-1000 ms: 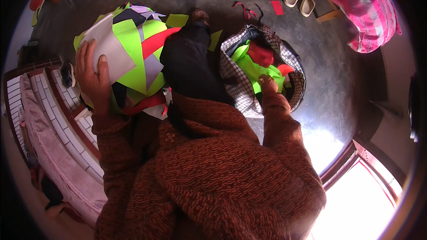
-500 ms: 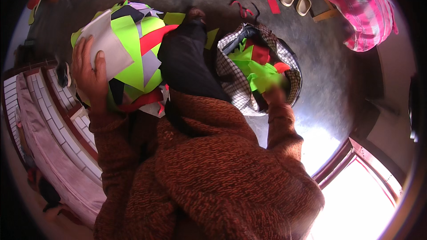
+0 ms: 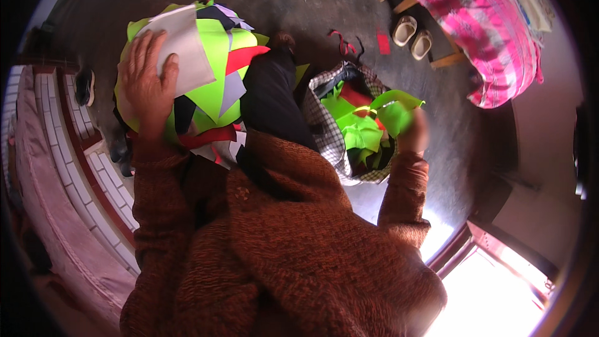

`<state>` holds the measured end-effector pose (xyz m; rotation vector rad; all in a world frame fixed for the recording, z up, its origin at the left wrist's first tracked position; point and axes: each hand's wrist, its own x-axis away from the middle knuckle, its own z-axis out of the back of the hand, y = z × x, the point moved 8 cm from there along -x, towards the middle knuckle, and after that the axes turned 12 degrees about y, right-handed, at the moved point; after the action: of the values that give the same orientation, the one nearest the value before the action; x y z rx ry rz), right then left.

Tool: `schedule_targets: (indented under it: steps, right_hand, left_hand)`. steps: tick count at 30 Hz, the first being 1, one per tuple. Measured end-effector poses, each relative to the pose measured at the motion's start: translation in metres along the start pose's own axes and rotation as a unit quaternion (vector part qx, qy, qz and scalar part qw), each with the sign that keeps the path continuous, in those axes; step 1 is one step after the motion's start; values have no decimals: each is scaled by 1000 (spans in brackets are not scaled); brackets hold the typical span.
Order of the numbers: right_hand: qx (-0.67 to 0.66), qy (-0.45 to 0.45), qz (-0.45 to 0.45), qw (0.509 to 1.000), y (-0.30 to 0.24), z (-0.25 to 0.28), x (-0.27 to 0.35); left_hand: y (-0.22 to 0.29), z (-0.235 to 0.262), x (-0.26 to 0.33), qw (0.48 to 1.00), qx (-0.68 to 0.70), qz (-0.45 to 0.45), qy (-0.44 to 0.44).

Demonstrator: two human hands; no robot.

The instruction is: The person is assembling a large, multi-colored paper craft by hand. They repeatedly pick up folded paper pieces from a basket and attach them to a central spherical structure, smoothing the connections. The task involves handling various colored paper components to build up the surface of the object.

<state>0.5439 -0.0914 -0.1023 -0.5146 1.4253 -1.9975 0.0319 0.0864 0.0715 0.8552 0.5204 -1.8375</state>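
My left hand [image 3: 150,84] rests with fingers spread on a pale grey-beige piece of cloth [image 3: 189,47]. That piece tops a bulging heap of scraps [image 3: 211,93] in lime green, red, lilac and black. On the other side of my dark-trousered leg stands a black-and-white checked bag [image 3: 321,126], its mouth wide and green and red scraps inside. At the bag's right rim, my right hand [image 3: 417,134], partly blurred, grips the edge of a lime-green scrap [image 3: 398,111]. The fingertips are partly hidden behind it.
Past the bag, a red scrap [image 3: 383,42] and dark red strips [image 3: 339,42] lie on the grey floor. A pair of pale clogs [image 3: 413,36] sits near a pink checked cloth [image 3: 465,31]. White brickwork [image 3: 81,178] runs along the left; a bright doorway [image 3: 493,293] is lower right.
My right hand has come up and right out of the bag, lifting a lime-green scrap to its rim. My left hand stays on the pale piece. The whole view has shifted slightly.
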Motion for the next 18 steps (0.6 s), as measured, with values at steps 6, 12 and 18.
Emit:
schedule_targets:
  steps: [6, 12, 18]
  right_hand:
    - [-365, -69, -114, 922, -84, -53, -44]
    - [-447, -244, -15, 861, -273, -157, -16]
    - [-594, -401, 96, 690, -470, -220, 43]
  left_hand:
    - [-4, -2, 5, 999, -21, 26, 35]
    - [-6, 6, 4, 997, -7, 73, 26]
    - [-6, 11, 3, 996, 0, 78, 38]
